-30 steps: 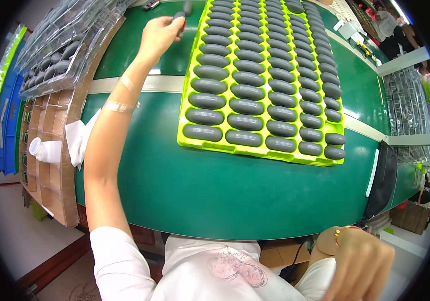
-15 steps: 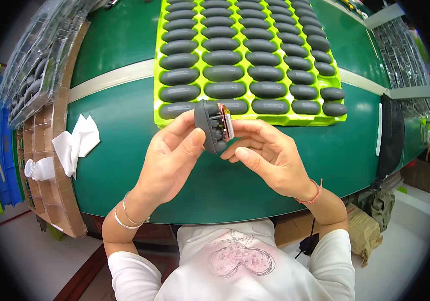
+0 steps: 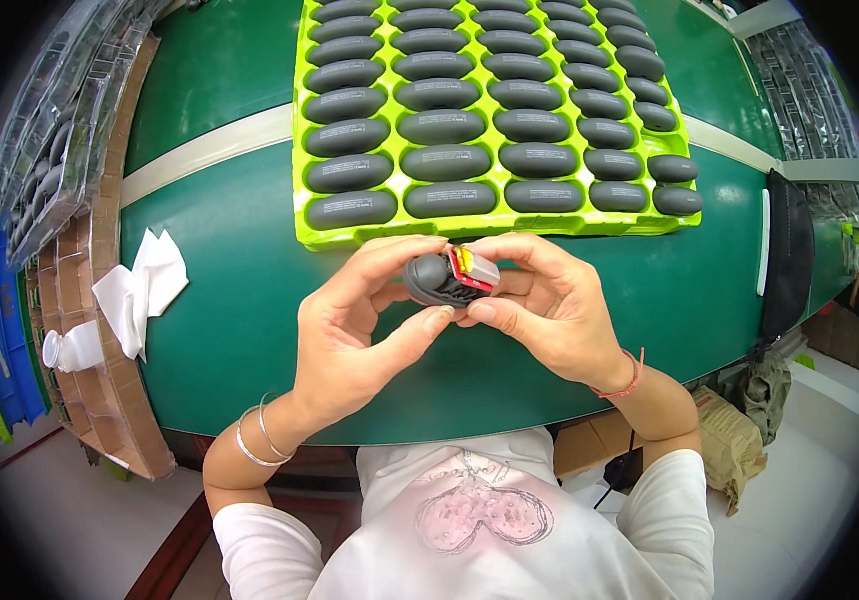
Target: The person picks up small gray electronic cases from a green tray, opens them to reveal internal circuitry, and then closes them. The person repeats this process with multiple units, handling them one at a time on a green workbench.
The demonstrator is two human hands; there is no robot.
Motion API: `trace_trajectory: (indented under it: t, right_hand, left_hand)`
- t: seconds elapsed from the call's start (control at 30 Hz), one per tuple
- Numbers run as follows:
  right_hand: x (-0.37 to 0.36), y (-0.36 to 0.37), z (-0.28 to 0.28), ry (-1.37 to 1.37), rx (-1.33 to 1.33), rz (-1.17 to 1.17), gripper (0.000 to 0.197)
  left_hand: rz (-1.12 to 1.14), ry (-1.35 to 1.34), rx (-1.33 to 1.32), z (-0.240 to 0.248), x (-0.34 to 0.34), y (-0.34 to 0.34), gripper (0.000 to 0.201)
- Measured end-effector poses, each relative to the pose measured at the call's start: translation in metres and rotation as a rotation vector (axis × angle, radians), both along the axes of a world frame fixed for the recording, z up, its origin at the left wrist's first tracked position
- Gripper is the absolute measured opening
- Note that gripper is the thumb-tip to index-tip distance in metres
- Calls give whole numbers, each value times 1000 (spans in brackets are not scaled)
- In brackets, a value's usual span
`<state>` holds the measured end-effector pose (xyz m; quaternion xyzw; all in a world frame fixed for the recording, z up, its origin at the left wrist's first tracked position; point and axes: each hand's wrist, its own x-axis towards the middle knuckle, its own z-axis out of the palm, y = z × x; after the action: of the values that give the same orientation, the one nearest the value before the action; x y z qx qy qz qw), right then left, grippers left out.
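Above the near part of the green table, I hold a dark grey oval housing [image 3: 426,277] between both hands, its open side facing up. A red circuit board [image 3: 486,287] with a silver block [image 3: 484,270] and a yellow bit of tape sits at its right part. My left hand [image 3: 344,330] grips the left end, thumb at the near edge and fingers behind. Around the right end close the thumb and fingers of my right hand [image 3: 561,315], beside the silver block. The fingertips hide part of the far edge.
A lime-green tray [image 3: 349,237] with rows of dark grey oval pieces lies just beyond my hands. White cloths [image 3: 154,280] and a small white bottle [image 3: 79,347] are at left, near a divided cardboard box [image 3: 114,400]. Clear plastic trays [image 3: 69,120] are stacked behind it. A black pouch [image 3: 787,260] lies at right.
The housing was upright on edge, mostly in my left hand; now it is tipped over with its inside facing up. My right hand has moved in and taken hold of its right end.
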<state>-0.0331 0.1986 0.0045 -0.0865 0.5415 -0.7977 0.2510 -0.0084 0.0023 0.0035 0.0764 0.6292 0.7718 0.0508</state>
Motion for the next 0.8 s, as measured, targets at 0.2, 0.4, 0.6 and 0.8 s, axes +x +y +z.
trace_trajectory:
  t: [0.2,0.4,0.6,0.8]
  right_hand:
    - [0,2,0,-46,53,61,34]
    - [-1,3,2,65,96,89,35]
    - [0,2,-13,239,-63,104,40]
    - [-8,11,3,-75,-284,203,50]
  left_hand:
    - [25,83,-126,-1,0,-1,45]
    - [67,471,-557,9,-5,0,53]
    - [173,861,-683,2,1,2,41]
    - [103,1091,-683,9,-2,-8,34]
